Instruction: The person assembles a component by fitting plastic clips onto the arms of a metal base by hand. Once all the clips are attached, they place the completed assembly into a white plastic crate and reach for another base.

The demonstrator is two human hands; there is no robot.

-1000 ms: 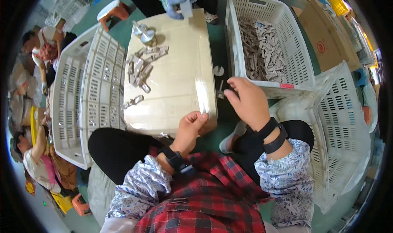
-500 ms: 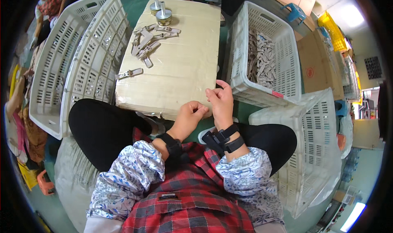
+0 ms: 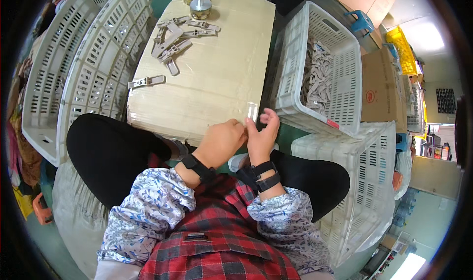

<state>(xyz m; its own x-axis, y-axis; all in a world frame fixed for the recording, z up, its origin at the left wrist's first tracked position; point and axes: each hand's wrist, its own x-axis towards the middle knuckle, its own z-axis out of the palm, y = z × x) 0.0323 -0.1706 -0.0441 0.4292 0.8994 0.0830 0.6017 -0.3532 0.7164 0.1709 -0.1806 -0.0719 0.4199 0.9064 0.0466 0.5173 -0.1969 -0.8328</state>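
Both hands meet over the near right corner of a tan cardboard box (image 3: 212, 78) used as a work surface. My left hand (image 3: 222, 141) is closed, its thumb and fingertips pinched against my right hand. My right hand (image 3: 262, 138) has its thumb raised and its fingers curled. A small shiny strip (image 3: 252, 111), clear or white, shows just beyond the fingertips; whether it is held or lies on the box I cannot tell. Farther off on the box lie a pile of grey-beige plastic clips (image 3: 172, 41) and a single clip (image 3: 147, 81) near the left edge.
Two metal pieces with upright stems, one a round-based piece (image 3: 200, 8), stand at the box's far end. A white crate (image 3: 340, 78) holding many clips is on the right, a second white crate (image 3: 364, 181) below it. More white crates (image 3: 106, 58) line the left side.
My hands have come together, and the right fingers have curled in. The shiny strip now shows by the fingertips. The view has shifted slightly; the clips lie as before.
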